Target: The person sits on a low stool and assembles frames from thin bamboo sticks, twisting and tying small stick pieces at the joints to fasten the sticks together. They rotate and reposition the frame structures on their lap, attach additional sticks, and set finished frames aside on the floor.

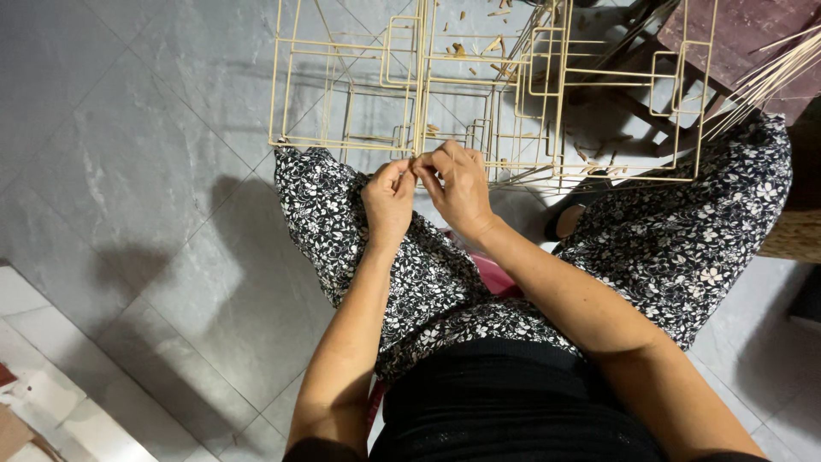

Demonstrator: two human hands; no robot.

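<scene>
A frame of thin pale bamboo sticks (479, 81), built of boxy cells, stands on the grey floor in front of my knees. My left hand (389, 201) and my right hand (462, 184) meet at its near lower edge, fingertips pinched together on a joint of the frame. Both hands rest over my left knee, which is covered in black-and-white flowered trousers (342, 222). What sits between the fingertips is hidden.
A bundle of loose bamboo sticks (765, 81) lies at the upper right beside a dark reddish board (735, 34). Small wood chips (496, 47) litter the grey tiled floor (145, 145) under the frame. A woven basket edge (791, 235) shows at the right.
</scene>
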